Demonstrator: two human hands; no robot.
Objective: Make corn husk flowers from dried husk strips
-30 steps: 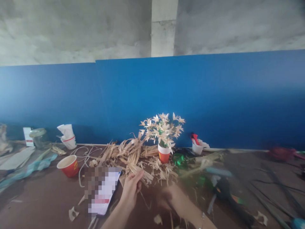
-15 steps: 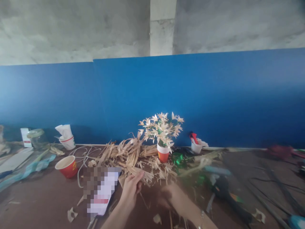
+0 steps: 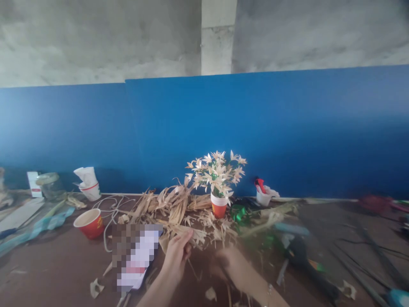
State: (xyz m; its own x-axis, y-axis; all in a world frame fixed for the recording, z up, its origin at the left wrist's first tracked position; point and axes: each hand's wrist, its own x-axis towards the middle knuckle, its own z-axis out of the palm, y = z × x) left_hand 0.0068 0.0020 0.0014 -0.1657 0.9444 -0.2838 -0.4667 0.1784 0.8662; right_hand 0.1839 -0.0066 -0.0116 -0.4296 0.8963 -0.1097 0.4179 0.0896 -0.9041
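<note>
One red-and-white cup point(image 3: 219, 209) held cream star-shaped flowers point(image 3: 217, 171); by ragged, dry tan husks point(image 3: 177, 210), the left hand point(image 3: 177, 250) curled, grip unclear; the right hand point(image 3: 234, 265) was too blurred to tell.

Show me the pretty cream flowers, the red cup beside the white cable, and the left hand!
Cream flowers point(image 3: 219, 174), head view: on the blossoms mid-bunch.
Red cup point(image 3: 90, 228), head view: on its outer wall.
Left hand point(image 3: 177, 248), head view: on the hand's middle.

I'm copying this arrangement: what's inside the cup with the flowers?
Pale flowers, with some green among them, rise from the cup; its wall hides everything below the rim.
</note>
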